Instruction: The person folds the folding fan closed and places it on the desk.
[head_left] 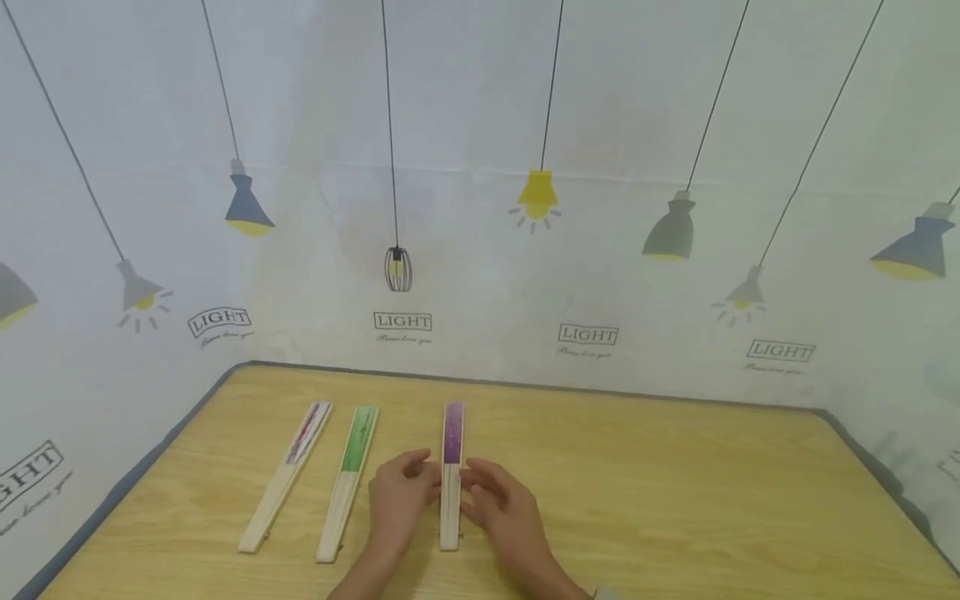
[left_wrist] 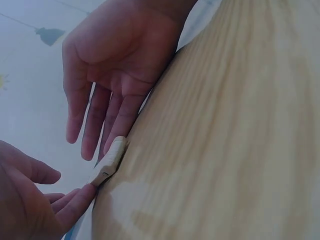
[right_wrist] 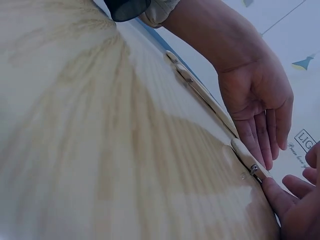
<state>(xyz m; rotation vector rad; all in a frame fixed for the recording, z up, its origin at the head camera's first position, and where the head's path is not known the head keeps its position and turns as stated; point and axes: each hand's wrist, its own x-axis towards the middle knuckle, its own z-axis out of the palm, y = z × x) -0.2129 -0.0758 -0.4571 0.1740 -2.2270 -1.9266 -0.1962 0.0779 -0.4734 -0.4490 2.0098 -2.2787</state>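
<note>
A folded hand fan with a purple section lies upright in the head view on the wooden table. My left hand is at its left side and my right hand at its right, fingers loosely bent and fingertips at its edges. From the left wrist, the fan's pale end shows between the fingertips of both hands. The right wrist view shows a small metal pin at the fan's end. Left of my hands lie a green folded fan and a white one with red and dark marks.
The light wooden tabletop has a dark edge along its back and sides. Behind it stands a pale wall covering printed with hanging lamps and the word LIGHT. A grey sleeve cuff shows at the right forearm.
</note>
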